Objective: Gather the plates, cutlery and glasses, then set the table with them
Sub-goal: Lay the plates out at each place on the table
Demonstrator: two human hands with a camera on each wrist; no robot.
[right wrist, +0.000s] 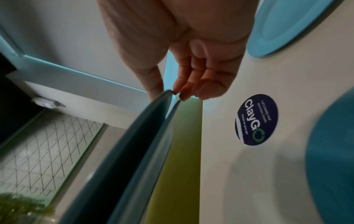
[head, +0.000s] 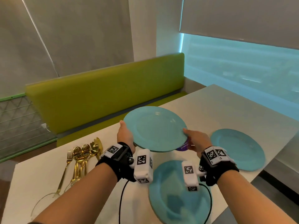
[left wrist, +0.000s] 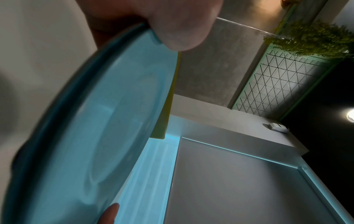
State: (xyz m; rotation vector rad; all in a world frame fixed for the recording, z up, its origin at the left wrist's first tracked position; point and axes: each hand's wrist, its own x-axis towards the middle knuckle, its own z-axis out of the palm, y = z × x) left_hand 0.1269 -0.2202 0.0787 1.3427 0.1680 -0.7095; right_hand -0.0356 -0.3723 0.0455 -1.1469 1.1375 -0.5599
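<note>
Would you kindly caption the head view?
Both hands, left hand and right hand, hold stacked blue plates above the table.

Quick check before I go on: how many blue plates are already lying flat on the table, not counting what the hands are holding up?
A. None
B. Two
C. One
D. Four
B. One blue plate lies on the table to the right and another plate lies near the front edge under the wrists, while the left hand and right hand hold the held plates up above the table.
</note>
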